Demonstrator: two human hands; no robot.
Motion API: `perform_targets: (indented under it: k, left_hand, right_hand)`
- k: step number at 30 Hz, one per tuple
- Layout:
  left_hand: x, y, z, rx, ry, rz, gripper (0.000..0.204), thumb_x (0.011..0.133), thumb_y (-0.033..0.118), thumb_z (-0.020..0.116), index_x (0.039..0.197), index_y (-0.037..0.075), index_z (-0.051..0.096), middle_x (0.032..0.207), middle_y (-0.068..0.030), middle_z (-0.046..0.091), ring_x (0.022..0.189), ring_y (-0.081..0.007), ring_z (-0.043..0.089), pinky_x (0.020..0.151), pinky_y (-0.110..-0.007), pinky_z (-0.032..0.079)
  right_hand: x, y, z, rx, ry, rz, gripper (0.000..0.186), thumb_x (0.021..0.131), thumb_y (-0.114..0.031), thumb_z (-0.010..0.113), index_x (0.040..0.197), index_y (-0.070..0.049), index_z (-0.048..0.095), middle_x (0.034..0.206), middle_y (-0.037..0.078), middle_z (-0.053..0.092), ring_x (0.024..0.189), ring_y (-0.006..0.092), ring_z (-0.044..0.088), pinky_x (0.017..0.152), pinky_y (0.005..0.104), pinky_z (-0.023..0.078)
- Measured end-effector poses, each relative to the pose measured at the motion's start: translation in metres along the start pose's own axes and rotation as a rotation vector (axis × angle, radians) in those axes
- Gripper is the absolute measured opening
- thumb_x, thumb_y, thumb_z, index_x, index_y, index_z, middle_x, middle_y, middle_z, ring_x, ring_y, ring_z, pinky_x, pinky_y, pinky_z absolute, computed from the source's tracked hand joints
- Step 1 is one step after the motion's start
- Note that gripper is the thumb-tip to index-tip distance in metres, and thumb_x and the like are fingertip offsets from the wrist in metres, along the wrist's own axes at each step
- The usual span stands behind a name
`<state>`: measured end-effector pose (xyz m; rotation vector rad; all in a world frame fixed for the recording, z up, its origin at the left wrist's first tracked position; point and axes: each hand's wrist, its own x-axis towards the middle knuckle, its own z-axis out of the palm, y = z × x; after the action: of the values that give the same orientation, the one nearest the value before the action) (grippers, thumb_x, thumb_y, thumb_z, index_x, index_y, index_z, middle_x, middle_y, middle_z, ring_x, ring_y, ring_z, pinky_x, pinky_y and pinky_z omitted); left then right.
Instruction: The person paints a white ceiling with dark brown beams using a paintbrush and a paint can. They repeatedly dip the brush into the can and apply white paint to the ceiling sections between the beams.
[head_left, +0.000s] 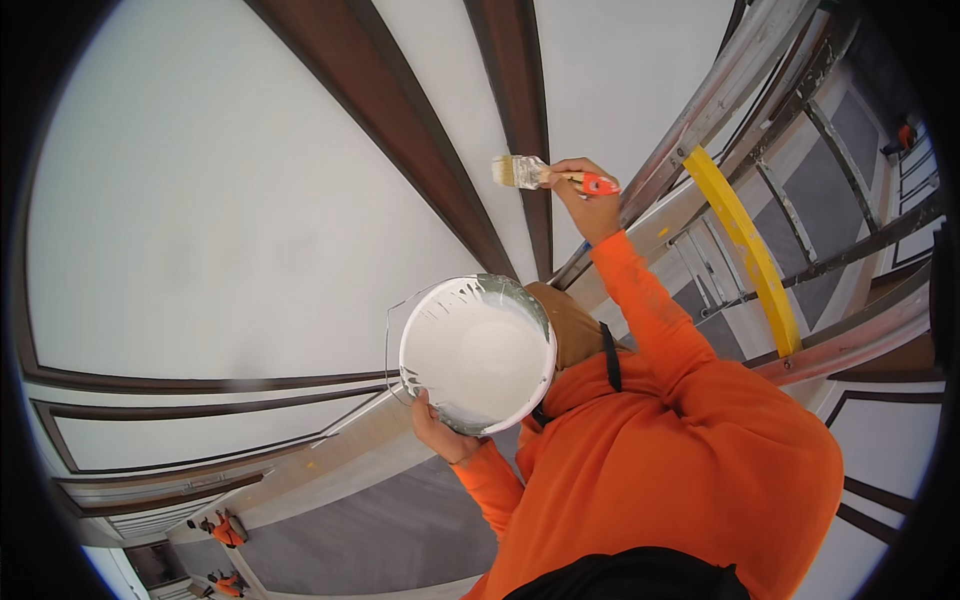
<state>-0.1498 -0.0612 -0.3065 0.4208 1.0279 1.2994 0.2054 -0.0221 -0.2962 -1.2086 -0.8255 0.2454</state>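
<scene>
A white wall (180,230) crossed by dark brown strips (395,150) fills much of the space beyond the bucket (522,300), while far below and to the left of the bucket we make out a grey floor (350,540) and two people in orange (228,530), too small to read in detail. Our left hand (437,430) is at the bucket's lower left edge, the thumb by the rim and the other fingers mostly hidden beneath, grasping the bucket with its mouth turned up to us, probably so the pale paint (485,355) stays level and easy to reach. The wire handle (388,345) hangs out on the bucket's left side, perhaps left loose because a grip on the body steadies it better. Above and right of the bucket, our right hand (590,200) has its fingers closed around the handle of a paintbrush (520,172), whose bristles point left, apart from the bucket; this grip near the metal band likely gives finer control. Whether the bristles touch the surface behind, we cannot tell. Well to the right of the bucket, a yellow bar (745,255) spans paint-spotted metal rails, seemingly part of a ladder.
</scene>
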Motion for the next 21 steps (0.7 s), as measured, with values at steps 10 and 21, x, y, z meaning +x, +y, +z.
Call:
perform_targets:
  k: [10,21]
  left_hand:
    - [0.023,0.003,0.010,0.109,-0.052,0.013,0.015,0.094,0.009,0.055,0.083,-0.001,0.056,0.089,-0.0071,0.062,0.079,-0.0164,0.060,0.073,-0.032,0.051]
    - [0.019,0.024,0.053,0.155,-0.270,0.103,0.032,0.083,-0.005,0.062,0.058,-0.004,0.042,0.123,-0.0078,0.063,0.076,-0.0095,0.048,0.067,-0.027,0.037]
  right_hand:
    - [-0.005,-0.121,-0.018,0.166,-0.279,0.148,0.013,0.093,-0.001,0.070,0.103,0.005,0.066,0.095,0.013,0.072,0.083,0.0182,0.073,0.078,0.0304,0.063]
    - [-0.047,-0.185,0.005,-0.427,-0.897,0.048,0.017,0.083,-0.007,0.078,0.099,-0.003,0.072,0.080,0.011,0.073,0.067,0.0180,0.071,0.063,0.0283,0.053]
